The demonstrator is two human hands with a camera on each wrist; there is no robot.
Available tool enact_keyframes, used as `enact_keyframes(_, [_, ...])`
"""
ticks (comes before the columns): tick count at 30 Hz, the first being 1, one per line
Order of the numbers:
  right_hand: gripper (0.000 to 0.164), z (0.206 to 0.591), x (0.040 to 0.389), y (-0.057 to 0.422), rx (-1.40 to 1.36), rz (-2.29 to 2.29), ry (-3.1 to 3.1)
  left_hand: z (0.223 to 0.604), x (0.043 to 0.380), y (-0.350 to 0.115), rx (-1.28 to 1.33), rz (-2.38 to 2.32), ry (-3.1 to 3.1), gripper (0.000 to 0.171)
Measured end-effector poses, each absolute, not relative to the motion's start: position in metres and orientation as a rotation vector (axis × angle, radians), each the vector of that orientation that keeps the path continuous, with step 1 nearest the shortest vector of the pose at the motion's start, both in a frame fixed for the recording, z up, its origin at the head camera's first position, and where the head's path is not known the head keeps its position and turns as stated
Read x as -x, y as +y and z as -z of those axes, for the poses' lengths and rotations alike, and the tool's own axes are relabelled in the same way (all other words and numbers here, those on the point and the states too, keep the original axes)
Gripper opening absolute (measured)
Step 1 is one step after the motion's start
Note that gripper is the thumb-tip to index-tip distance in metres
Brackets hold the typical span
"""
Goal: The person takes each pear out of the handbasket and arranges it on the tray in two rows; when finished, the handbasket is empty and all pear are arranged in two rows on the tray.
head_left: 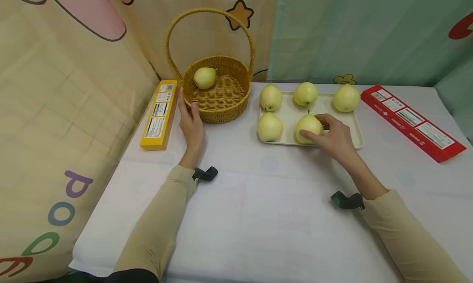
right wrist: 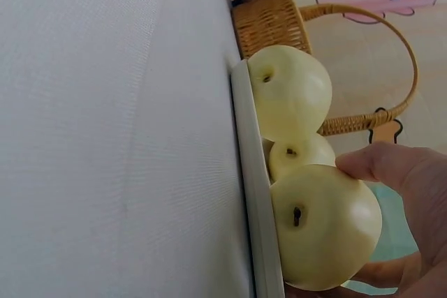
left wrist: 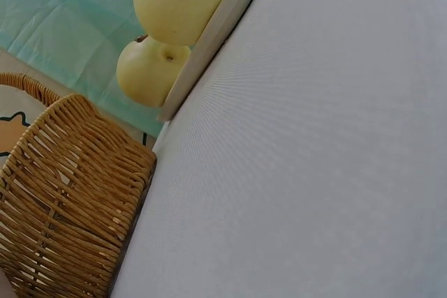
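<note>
My right hand [head_left: 335, 139] grips a pale yellow-green pear [head_left: 307, 127] at the front of a white tray [head_left: 324, 106], thumb on its near side and fingers behind. Up close, the right wrist view shows this pear [right wrist: 327, 232] by the tray's rim. Several other pears stand on the tray, including a front-left pear [head_left: 269, 127] and a back-right pear [head_left: 346, 98]. My left hand [head_left: 193, 129] rests its fairly straight fingers against the outside of a woven basket [head_left: 225, 118]. Inside the basket lies one pear [head_left: 204, 78]. The left fingertips are partly hidden.
A yellow box [head_left: 159, 114] lies just left of the basket, close to my left hand. To the right of the tray is a long red box [head_left: 413, 123]. The basket's tall handle [head_left: 210, 10] arches upward. A curtain [head_left: 314, 36] hangs behind the white-covered table [head_left: 258, 217].
</note>
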State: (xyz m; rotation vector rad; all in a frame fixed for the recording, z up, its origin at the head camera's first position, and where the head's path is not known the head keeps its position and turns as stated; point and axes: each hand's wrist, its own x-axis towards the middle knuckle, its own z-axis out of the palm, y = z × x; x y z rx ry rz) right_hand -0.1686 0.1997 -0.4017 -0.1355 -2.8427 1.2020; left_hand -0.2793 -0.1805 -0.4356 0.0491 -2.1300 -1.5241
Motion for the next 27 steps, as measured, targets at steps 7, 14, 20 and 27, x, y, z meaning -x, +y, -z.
enact_keyframes(7, [0.084, 0.4029, 0.1685, 0.1987, 0.134, -1.192, -2.867, 0.4358, 0.279, -0.1811, -0.06, 1.533, -2.146, 0.059])
enact_keyframes(14, [0.085, 0.4026, 0.169, 0.1957, 0.138, -1.186, -2.873, 0.4358, 0.2797, -0.1807, -0.033, 1.547, -2.124, 0.06])
enact_keyframes(20, [0.084, 0.403, 0.1685, 0.1952, 0.128, -1.176, -2.851, 0.4357, 0.2809, -0.18, -0.031, 1.536, -2.137, 0.06])
enact_keyframes(27, [0.082, 0.4021, 0.1669, 0.1939, 0.133, -1.244, -2.737, 0.4349, 0.2802, -0.1799, -0.039, 1.53, -2.144, 0.061])
